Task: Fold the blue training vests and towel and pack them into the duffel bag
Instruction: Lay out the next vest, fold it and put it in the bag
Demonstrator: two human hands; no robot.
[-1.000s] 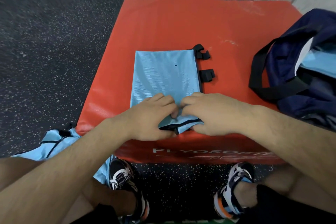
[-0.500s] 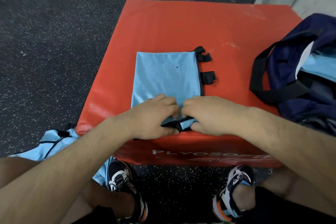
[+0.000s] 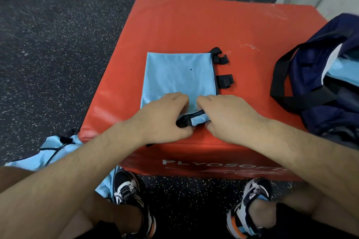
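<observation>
Hands are working side by side: the left hand [image 3: 163,120] is pinching the black trim [image 3: 192,115], and the right hand [image 3: 229,118] is pinching the near edge of the folded blue vest [image 3: 178,75], which is lying flat on the red jump box [image 3: 194,25]. If fingers are letting go too soon, the small fold may be popping open. The navy duffel bag [image 3: 307,64] is sitting well apart on the right.
</observation>
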